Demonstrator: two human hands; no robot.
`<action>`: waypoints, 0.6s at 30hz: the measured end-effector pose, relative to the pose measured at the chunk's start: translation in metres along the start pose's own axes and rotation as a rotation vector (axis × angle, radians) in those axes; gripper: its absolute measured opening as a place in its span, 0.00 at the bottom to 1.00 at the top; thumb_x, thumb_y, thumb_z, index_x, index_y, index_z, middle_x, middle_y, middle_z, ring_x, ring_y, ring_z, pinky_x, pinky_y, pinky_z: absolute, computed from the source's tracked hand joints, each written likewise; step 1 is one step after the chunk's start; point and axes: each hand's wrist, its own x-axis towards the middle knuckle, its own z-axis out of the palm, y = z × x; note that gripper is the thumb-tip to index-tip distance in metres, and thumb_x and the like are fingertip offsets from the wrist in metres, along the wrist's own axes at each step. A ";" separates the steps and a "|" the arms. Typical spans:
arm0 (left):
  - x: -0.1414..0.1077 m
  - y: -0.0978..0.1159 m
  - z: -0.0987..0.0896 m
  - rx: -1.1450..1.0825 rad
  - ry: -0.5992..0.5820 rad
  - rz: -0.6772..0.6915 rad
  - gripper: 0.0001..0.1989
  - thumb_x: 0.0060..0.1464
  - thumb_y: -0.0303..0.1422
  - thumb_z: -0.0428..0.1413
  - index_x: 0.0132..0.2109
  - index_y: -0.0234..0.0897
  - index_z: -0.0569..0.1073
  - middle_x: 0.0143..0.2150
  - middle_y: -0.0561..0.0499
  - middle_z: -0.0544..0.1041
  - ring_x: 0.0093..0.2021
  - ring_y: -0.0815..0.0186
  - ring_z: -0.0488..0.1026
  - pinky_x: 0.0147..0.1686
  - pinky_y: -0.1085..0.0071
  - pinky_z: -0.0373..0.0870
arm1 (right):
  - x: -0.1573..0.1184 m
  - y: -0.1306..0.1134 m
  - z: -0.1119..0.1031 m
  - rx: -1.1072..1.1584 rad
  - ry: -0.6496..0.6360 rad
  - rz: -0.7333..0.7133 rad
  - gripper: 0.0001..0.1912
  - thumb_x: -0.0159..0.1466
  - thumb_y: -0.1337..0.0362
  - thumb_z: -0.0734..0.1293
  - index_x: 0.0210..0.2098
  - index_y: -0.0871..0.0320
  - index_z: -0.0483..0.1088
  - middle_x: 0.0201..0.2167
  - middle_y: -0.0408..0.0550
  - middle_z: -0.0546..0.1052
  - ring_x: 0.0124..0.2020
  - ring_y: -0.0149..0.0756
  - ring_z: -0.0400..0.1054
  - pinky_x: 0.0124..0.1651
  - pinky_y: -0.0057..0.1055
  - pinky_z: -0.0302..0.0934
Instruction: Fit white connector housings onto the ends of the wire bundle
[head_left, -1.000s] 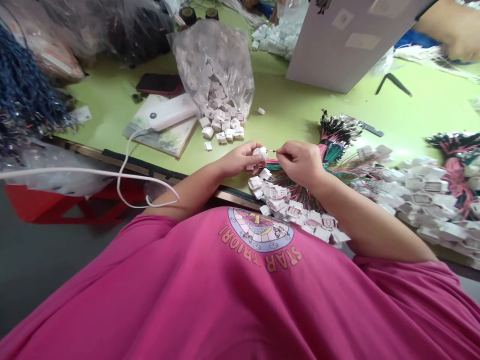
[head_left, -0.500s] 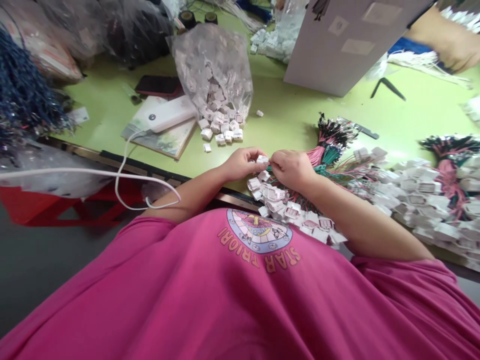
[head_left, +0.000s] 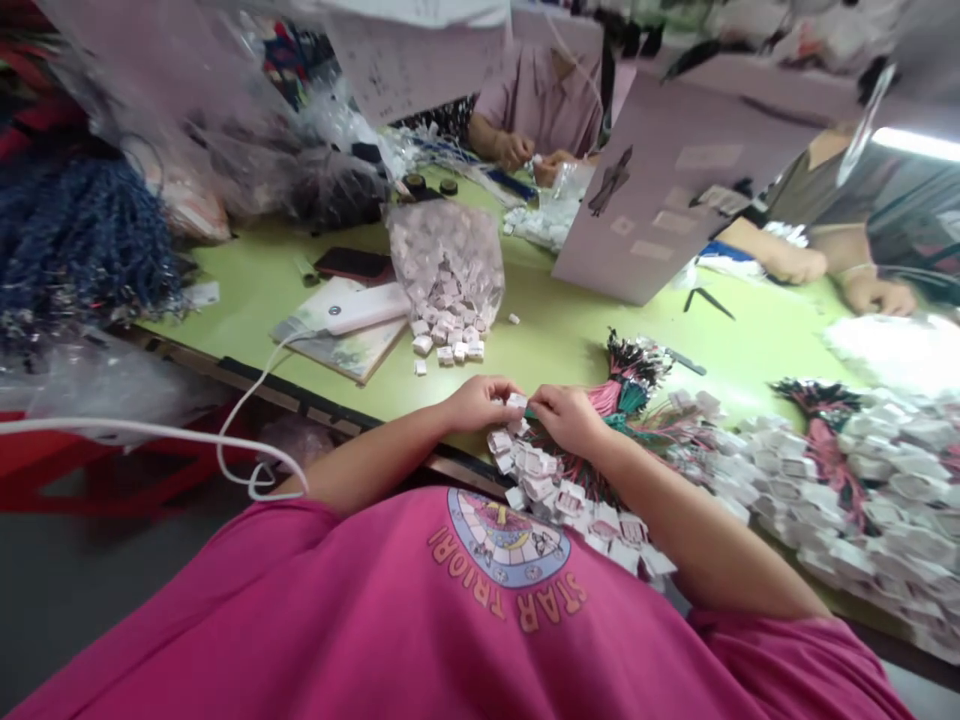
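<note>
Between the thumb and fingers of my left hand [head_left: 480,402] is a small white connector housing [head_left: 516,401]. My right hand [head_left: 568,415] is closed close beside it, pinching a thin wire [head_left: 529,411] whose end meets the housing; how far it goes in I cannot tell. Under and to the right of my hands lies a bundle of pink and green wires [head_left: 616,395] with black-tipped ends. Many white connectors [head_left: 536,472] hang on these wires along the table edge, against my shirt.
Loose white housings [head_left: 450,335] spill from a clear plastic bag [head_left: 448,250]. Left of it are a white power bank [head_left: 367,308] on a notebook [head_left: 322,350] and a phone [head_left: 352,263]. A grey box [head_left: 622,200] stands ahead; co-workers' hands [head_left: 795,264] show beyond. More wired connectors [head_left: 892,480] lie right.
The camera view has tilted up, so the scene sits lower and co-workers across the table now show. My hands stay together at the housing, little changed.
</note>
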 end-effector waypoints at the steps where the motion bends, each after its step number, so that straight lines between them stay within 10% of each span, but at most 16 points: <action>1: 0.000 0.000 0.000 0.008 0.010 0.014 0.20 0.42 0.41 0.64 0.40 0.33 0.76 0.33 0.51 0.76 0.33 0.70 0.70 0.36 0.73 0.66 | 0.000 0.000 -0.001 0.057 0.006 0.028 0.09 0.61 0.65 0.62 0.28 0.58 0.72 0.27 0.46 0.78 0.28 0.32 0.68 0.33 0.27 0.56; 18: -0.004 0.007 -0.004 -0.069 -0.063 0.060 0.21 0.41 0.42 0.66 0.39 0.32 0.74 0.32 0.51 0.74 0.32 0.71 0.69 0.36 0.73 0.66 | 0.010 0.023 -0.019 0.358 -0.101 0.066 0.13 0.61 0.59 0.62 0.35 0.59 0.75 0.31 0.48 0.79 0.31 0.34 0.70 0.35 0.30 0.63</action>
